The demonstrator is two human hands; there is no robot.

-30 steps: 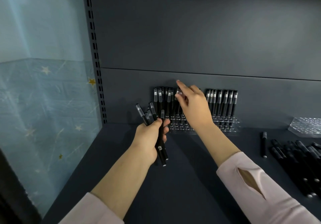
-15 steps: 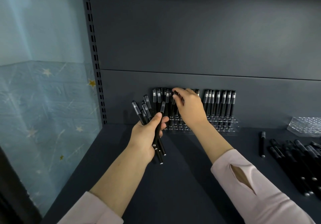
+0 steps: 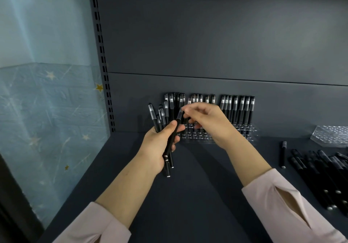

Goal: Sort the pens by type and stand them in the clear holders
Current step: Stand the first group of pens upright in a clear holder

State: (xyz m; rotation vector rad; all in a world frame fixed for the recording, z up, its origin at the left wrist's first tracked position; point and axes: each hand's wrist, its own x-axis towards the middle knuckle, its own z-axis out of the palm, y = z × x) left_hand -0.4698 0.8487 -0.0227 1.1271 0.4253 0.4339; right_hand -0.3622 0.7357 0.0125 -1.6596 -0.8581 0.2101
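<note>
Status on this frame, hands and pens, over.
Left hand grips pen bundle. Right hand pinches single pen at its cap. Clear holder part-filled, loose pens lie right. Nothing blocks holder.

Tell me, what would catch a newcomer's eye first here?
Mid-shelf, the left hand grips a fanned bundle of black clear-capped pens, while the right hand pinches the top of a single black pen beside it. Behind them, a row of black pens stands in a clear plastic holder against the dark back wall. A loose heap of black pens lies on the shelf at far right.
</note>
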